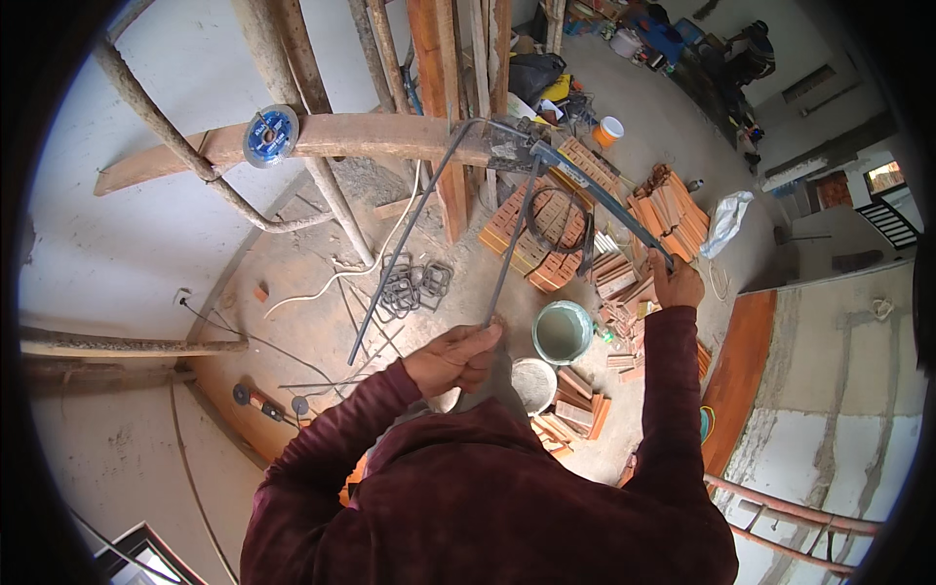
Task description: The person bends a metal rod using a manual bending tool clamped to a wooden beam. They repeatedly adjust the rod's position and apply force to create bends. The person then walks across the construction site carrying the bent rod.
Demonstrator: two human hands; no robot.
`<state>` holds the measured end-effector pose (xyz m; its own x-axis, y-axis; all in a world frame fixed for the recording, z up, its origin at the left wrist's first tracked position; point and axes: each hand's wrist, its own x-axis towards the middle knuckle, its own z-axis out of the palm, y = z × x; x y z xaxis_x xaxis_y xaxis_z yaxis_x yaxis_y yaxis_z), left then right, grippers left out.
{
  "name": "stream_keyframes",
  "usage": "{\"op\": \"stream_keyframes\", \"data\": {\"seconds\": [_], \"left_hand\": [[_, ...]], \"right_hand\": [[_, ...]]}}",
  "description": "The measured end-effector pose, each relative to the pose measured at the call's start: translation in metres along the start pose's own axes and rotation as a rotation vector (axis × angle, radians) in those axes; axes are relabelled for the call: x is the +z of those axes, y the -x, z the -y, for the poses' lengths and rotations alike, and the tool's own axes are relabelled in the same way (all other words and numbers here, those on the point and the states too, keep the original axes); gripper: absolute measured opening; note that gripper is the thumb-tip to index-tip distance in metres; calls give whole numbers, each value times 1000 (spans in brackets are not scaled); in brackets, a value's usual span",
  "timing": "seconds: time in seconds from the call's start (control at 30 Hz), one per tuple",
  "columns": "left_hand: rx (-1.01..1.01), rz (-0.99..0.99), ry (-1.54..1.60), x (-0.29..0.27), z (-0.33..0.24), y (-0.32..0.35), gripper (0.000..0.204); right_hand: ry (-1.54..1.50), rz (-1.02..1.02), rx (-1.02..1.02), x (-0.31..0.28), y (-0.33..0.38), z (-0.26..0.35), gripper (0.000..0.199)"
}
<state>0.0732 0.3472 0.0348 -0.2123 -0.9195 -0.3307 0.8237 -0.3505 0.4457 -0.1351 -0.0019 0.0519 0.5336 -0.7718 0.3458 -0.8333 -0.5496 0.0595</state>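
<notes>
My left hand point(454, 361) is closed around one end of a thin steel rod point(507, 255). The rod is bent into a U, its other leg point(408, 239) slanting down to the left. At the far right my right hand point(676, 283) grips the end of a long blue-grey bending lever point(609, 203). The lever's head meets the rod's corner at a dark metal plate point(511, 146) on the end of a wooden plank point(380, 135). A blue cutting disc point(270, 136) sits on the plank's left part.
Below the plank lie a heap of bent steel stirrups point(414, 288) and a pale cable point(392, 234). Stacked bricks point(548, 229), a green bucket point(563, 332) and loose tiles point(670, 210) are on the right. Wooden poles point(331, 210) stand left. Another person point(751, 57) is at far right.
</notes>
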Motion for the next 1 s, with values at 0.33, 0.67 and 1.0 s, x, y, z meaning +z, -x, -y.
{"op": "stream_keyframes", "data": {"seconds": [0.33,0.67,1.0], "left_hand": [[138,-272,-95,-3,44,-62,42],[634,-619,-536,-14,49,-109,38],[1044,-499,-872,46,-26,-2,40]], "right_hand": [[-649,-156,-103,61,-35,-27,53],[-1340,358,464,51,103,62,48],[-1250,883,715,116,200,24,33]]}}
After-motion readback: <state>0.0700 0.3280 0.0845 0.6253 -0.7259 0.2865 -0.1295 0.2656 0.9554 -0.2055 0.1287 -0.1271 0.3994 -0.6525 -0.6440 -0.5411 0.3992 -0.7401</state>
